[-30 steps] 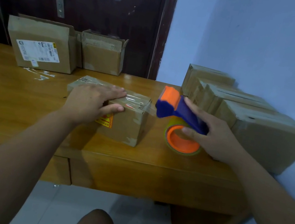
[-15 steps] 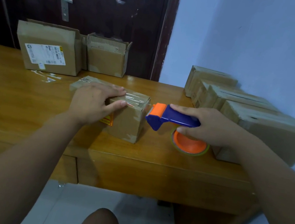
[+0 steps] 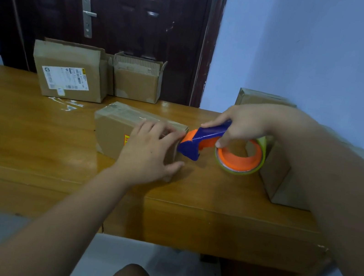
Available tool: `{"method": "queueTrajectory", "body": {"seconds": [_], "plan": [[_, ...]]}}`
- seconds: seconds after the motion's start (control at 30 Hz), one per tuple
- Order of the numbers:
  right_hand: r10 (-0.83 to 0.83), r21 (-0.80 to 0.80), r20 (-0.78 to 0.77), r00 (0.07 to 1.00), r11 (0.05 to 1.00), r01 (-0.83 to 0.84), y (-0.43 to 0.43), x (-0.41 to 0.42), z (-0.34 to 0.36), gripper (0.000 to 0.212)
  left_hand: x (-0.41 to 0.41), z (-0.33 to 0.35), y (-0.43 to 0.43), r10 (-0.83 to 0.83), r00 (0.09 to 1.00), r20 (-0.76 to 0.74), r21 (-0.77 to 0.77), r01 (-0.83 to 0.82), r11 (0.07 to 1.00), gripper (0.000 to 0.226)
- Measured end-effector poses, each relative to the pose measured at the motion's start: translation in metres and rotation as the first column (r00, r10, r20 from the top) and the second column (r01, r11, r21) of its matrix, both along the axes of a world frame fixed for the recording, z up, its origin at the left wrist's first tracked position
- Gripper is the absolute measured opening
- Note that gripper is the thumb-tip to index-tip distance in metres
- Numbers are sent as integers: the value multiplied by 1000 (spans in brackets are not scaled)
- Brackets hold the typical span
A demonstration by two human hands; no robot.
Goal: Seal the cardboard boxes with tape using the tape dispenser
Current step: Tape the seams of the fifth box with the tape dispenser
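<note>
My left hand lay flat over box right end, pressing it down, midway between table front and back edges. My right hand gripped tape dispenser, nose at same end. Box ran left-right; next pull, I judged, leftward along top.

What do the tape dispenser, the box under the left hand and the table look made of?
Tape dispenser: likely moulded plastic, smooth, solid blue and orange. Box: matte brown cardboard, glossy clear tape across its top. Table: wood or veneer, visible grain under shiny varnish.
</note>
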State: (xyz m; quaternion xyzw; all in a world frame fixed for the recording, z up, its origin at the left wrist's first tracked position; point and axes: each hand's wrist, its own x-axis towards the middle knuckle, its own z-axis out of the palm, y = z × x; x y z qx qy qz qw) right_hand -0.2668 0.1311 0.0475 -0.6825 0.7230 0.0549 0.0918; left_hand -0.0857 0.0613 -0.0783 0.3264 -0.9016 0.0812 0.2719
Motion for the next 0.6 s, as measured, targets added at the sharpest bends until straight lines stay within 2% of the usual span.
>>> {"method": "queueTrajectory", "body": {"seconds": [0.07, 0.2, 0.33, 0.43, 0.53, 0.6], "plan": [[3, 27, -26, 1000, 1000, -2, -4, 4, 6, 51, -7, -10, 4, 76, 996, -36, -50, -78, 996, 68], [-14, 82, -42, 999, 996, 17, -12, 9, 10, 50, -23, -21, 6, 95, 952, -291, -50, -114, 992, 44], [-25, 121, -34, 999, 992, 29, -14, 7, 13, 48, -24, -23, 2, 47, 934, -355, -85, -82, 993, 38], [-142, 207, 127, 982, 972, 114, -20, -2, 6, 43, -17, -23, -1, 20, 945, -326, -63, -42, 997, 45], [-334, 342, 307, 891, 913, 225, -25, -23, -15, 75, -8, -23, -5, -14, 973, -230, -52, 2, 999, 65], [-410, 419, 390, 825, 876, 237, -23, -35, -28, 70, -3, -21, -9, -56, 973, -223, -39, 49, 998, 73]]}}
